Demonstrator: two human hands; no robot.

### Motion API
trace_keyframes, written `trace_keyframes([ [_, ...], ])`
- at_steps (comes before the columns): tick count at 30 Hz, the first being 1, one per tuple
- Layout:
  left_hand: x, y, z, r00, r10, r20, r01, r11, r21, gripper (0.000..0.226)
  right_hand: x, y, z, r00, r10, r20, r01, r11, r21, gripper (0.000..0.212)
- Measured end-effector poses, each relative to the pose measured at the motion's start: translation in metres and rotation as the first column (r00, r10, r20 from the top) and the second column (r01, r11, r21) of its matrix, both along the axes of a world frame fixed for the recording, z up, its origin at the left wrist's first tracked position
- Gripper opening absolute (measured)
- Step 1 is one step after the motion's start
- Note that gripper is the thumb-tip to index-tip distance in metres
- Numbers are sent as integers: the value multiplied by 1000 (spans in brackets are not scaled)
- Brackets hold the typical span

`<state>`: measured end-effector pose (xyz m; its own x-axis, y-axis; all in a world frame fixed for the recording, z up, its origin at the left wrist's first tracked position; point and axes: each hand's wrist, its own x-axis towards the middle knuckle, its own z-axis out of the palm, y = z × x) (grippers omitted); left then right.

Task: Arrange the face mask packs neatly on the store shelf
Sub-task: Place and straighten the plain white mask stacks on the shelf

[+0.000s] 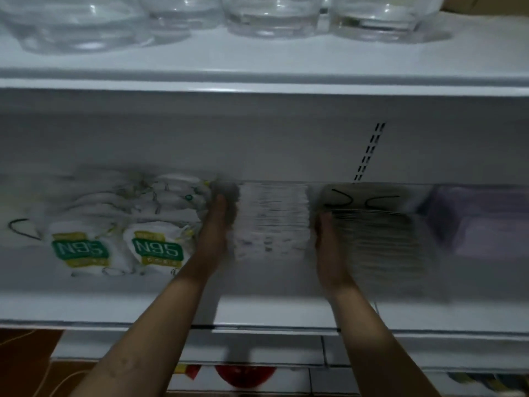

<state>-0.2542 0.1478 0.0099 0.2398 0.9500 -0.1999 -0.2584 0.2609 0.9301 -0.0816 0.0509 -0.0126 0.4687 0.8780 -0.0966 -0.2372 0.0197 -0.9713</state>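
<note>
White stack of face mask packs [272,219] midway along the shelf [272,285], flanked by left hand [216,227] and right hand [327,242], fingers straight, flat against its sides, gripping nothing (tips blurred). N95 packs [114,247] just left; grey pack stack [378,233] just right, purple packs [486,222] beyond. Glass bowls [272,15] above.

White mask stack [272,219], grey stack [375,224], lilac packs [483,219], green-and-yellow N95 labels [157,249].
</note>
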Motion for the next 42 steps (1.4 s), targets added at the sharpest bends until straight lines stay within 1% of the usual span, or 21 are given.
trace_keyframes([
  [1,5,4,2,999,25,42,-23,999,-41,57,6,3,2,999,7,-36,-7,1000,-1,73],
  [3,14,10,5,999,49,22,-47,996,-80,38,14,11,3,991,46,-122,-46,999,7,73],
  [5,18,18,1,997,73,-30,-75,993,-92,30,18,19,4,973,68,-220,-64,998,23,78],
  [7,17,21,1,998,53,-28,-57,990,-132,35,23,31,-2,963,45,-267,-40,999,26,73],
  [9,16,24,1,998,48,38,-40,983,-177,38,30,44,-8,944,37,-327,-32,999,22,73],
  [11,16,26,4,998,36,46,-28,986,-167,34,33,55,-11,903,93,-419,-92,995,22,74],
  [13,20,30,2,999,-8,41,14,990,-138,44,34,61,-7,867,80,-491,-82,996,17,70],
  [15,25,27,10,999,-49,22,50,996,-70,67,40,70,-16,877,-18,-481,-2,999,-41,77],
  [16,26,28,11,999,-52,0,52,997,-50,72,41,76,-20,879,-50,-473,27,998,-56,82],
  [18,26,31,10,998,-60,-26,58,997,-53,66,41,82,-21,901,-59,-429,21,995,-93,88],
  [20,21,34,5,999,-45,-2,45,997,-55,51,39,82,-12,945,-63,-322,17,989,-145,70],
  [21,19,34,5,997,-79,14,80,995,-64,46,41,81,-14,953,-58,-297,9,987,-162,57],
  [22,17,33,7,994,-107,35,110,990,-83,44,41,81,-14,950,-53,-309,-3,984,-177,51],
  [24,17,30,10,991,-128,46,133,985,-109,38,42,79,-14,937,-31,-347,-27,986,-163,51],
  [27,13,33,9,987,-115,110,131,980,-152,37,35,73,4,940,-8,-340,-40,990,-132,43],
  [30,10,38,-3,993,-43,108,61,984,-170,37,39,71,6,935,-24,-353,-17,993,-114,43],
  [32,10,37,-2,992,-50,117,71,981,-178,41,40,72,-1,941,-45,-335,7,993,-115,47],
  [34,10,35,-4,994,-52,94,71,976,-205,52,39,69,-4,948,-23,-319,-15,993,-117,50],
  [37,9,36,-7,992,-69,105,90,973,-210,53,27,60,20,955,13,-297,-40,995,-87,50],
  [39,8,35,0,993,-77,93,97,970,-221,44,22,53,27,939,23,-344,-38,999,-36,48],
  [42,7,29,-10,980,-137,146,165,966,-199,49,26,45,2,912,79,-403,-82,997,11,54],
])
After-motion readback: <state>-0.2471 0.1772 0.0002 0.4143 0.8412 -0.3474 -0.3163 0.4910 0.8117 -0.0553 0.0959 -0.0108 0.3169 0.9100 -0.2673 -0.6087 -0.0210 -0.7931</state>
